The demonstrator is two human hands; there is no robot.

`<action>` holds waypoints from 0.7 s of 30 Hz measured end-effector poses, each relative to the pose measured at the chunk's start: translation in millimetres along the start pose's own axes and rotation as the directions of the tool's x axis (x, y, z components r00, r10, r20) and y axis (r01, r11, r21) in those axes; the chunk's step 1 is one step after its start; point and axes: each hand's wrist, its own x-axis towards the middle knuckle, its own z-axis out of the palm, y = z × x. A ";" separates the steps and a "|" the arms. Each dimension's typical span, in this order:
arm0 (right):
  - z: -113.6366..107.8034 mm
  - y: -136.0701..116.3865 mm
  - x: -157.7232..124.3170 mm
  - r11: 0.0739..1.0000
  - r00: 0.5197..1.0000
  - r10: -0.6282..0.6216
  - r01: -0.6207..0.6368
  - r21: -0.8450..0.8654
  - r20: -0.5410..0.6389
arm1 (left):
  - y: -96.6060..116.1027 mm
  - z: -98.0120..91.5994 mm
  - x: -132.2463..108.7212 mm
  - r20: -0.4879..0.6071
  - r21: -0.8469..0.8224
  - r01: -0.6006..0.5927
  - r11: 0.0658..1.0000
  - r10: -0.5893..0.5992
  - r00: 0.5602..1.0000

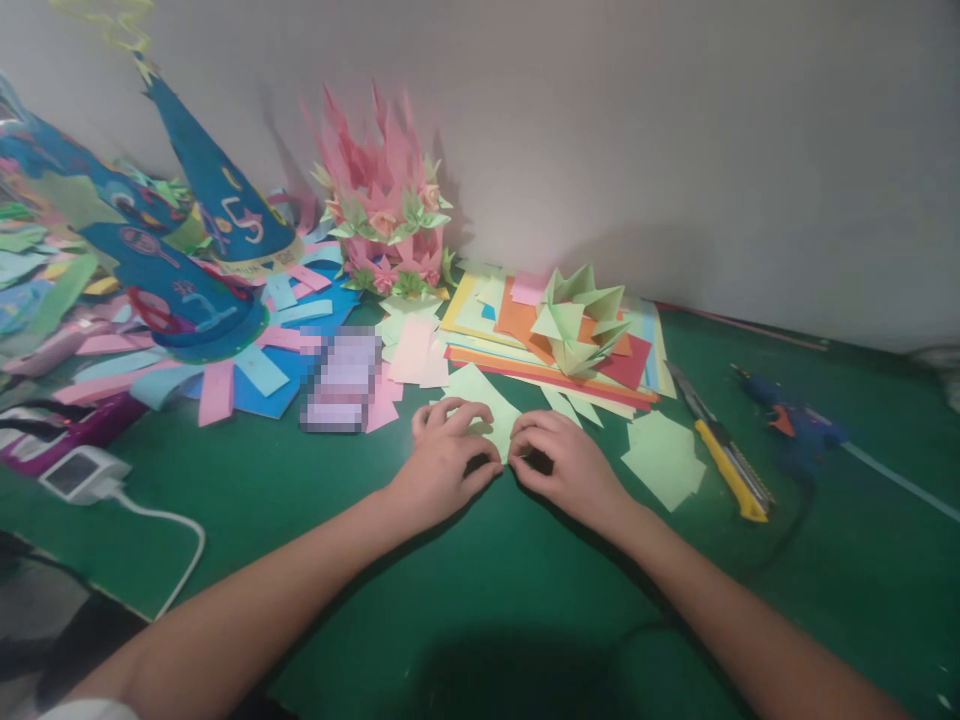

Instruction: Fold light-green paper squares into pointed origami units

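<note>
A pale green paper square (487, 395) lies on the green table with one corner toward me. At that near corner, my left hand (454, 455) pinches the paper between thumb and fingers. My right hand (559, 460) pinches the same corner from the other side, its fingertips almost meeting the left ones. Loose pale green paper pieces (664, 460) lie to the right of my right hand, and narrow green scraps (574, 405) sit just beyond it. Part of the paper is hidden under my left fingers.
Behind stands a pink folded-paper crown (382, 200); a green folded-paper piece (577, 320) rests on stacked coloured paper (472, 310). Blue cone hats (225, 180) and a pixelated phone-shaped object (341, 380) are left. A yellow utility knife (724, 460) and blue glue gun (802, 420) lie right.
</note>
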 end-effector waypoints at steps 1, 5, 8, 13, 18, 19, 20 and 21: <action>0.4 0.3 0.1 1.000 1.000 0.006 -0.006 0.007 -0.006 | 0.8 0.3 0.0 -0.003 -0.002 0.007 1.000 -0.007 1.000; 0.8 1.9 0.6 0.999 1.000 0.025 -0.024 0.038 -0.019 | 2.3 0.9 -0.1 -0.004 -0.010 0.049 0.999 -0.049 0.999; 0.3 1.7 1.3 0.997 0.999 0.036 -0.035 0.063 -0.017 | 2.0 2.0 0.0 0.006 -0.012 0.073 0.997 -0.073 0.997; 0.6 -0.2 2.8 0.997 0.999 0.041 -0.039 0.067 -0.027 | 1.2 4.8 0.1 0.021 -0.005 0.081 0.997 -0.081 0.997; 0.9 -0.6 3.4 0.997 0.999 0.041 -0.040 0.071 -0.020 | 0.6 5.1 0.3 0.033 -0.016 0.082 0.997 -0.081 0.996; 0.7 -0.6 3.4 0.996 0.999 0.041 -0.040 0.074 -0.017 | 0.6 4.8 0.3 0.034 -0.015 0.079 0.997 -0.079 0.996; 0.5 -0.5 3.3 0.996 0.999 0.040 -0.039 0.076 -0.016 | 0.6 4.4 0.3 0.034 -0.012 0.077 0.997 -0.076 0.997; 0.3 -0.3 3.2 0.996 0.999 0.039 -0.038 0.077 -0.016 | 0.6 3.9 0.2 0.031 -0.007 0.073 0.997 -0.072 0.997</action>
